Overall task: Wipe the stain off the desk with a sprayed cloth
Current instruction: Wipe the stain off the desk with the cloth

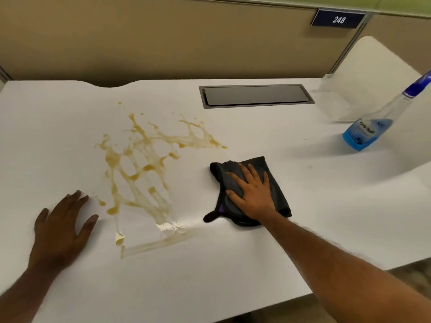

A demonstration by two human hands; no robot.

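Note:
A yellow-brown stain (142,169) is splattered and smeared across the white desk (314,194), left of centre. A wet streak runs from its lower edge toward the right. A dark grey folded cloth (261,166) lies flat on the desk just right of the stain. My right hand (251,194) presses flat on the cloth with fingers spread. My left hand (63,227) rests palm down on the bare desk to the left of the stain, holding nothing.
A spray bottle (370,129) with blue liquid and a blue nozzle stands at the right. A clear plastic container (338,99) sits behind it. A grey cable hatch (255,95) is set in the desk's far side. A beige partition (163,38) backs the desk.

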